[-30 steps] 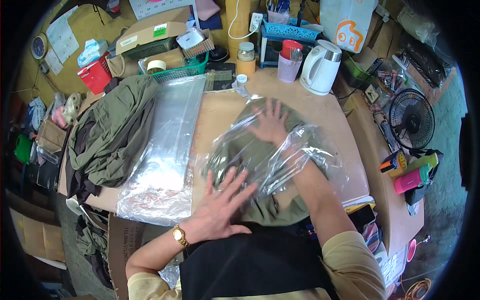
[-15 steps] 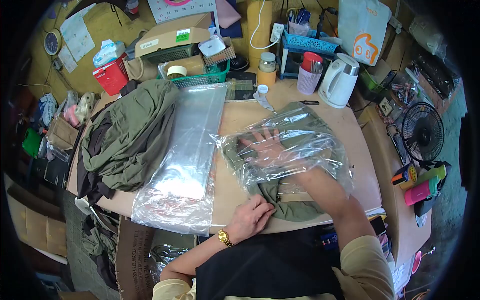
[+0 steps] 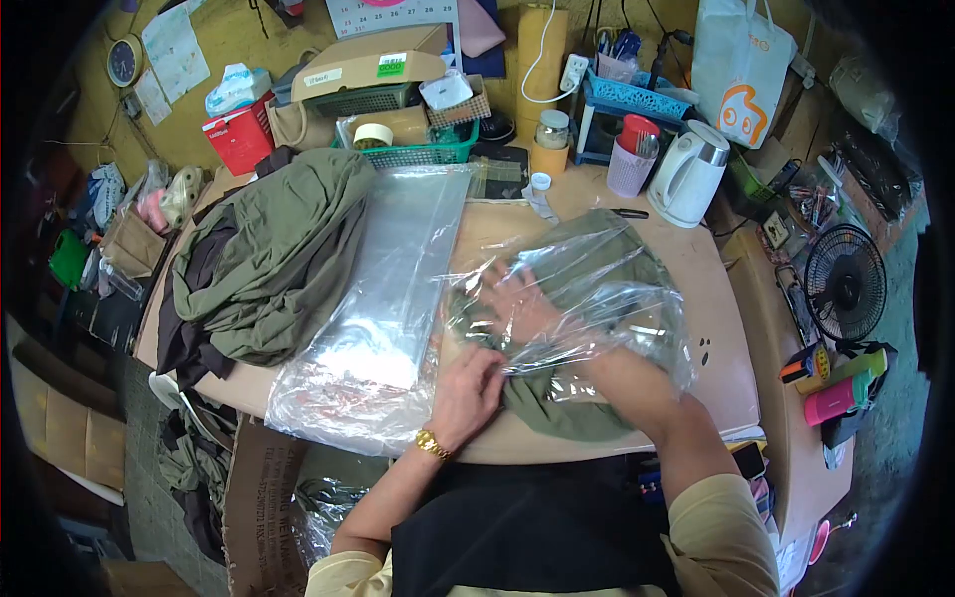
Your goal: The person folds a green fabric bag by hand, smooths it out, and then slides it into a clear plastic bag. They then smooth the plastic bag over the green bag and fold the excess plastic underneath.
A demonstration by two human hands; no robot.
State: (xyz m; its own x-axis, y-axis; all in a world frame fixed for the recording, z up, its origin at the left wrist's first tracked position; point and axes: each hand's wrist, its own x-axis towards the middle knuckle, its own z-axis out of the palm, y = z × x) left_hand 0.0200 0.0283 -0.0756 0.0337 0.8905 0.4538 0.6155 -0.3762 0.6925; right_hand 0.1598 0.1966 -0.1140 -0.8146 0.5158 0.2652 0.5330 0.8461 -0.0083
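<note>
A folded olive-green garment [image 3: 557,413] lies on the table in front of me, its upper part inside a clear plastic bag [image 3: 637,308]. My right hand [image 3: 522,303] reaches into the bag from its near side, fingers apart on the garment under the film. Glare on the plastic partly blurs those fingers. At the bag's near left edge, my left hand [image 3: 468,393] has its fingers pinched together on the plastic. The fingertips are partly hidden. A gold watch [image 3: 431,445] is on the left wrist.
Flat clear bags [image 3: 383,298] lie left of my hands, beside a heap of olive and dark garments [image 3: 274,259]. At the back stand a green basket [image 3: 428,152], a lilac cup [image 3: 630,169] and a white kettle [image 3: 688,174]. A fan [image 3: 846,282] is at the right.
My left hand has moved up and left, from the garment's near edge to the bag's edge. My right hand has shifted slightly left inside the bag, its fingers less spread. The view has shifted slightly.
</note>
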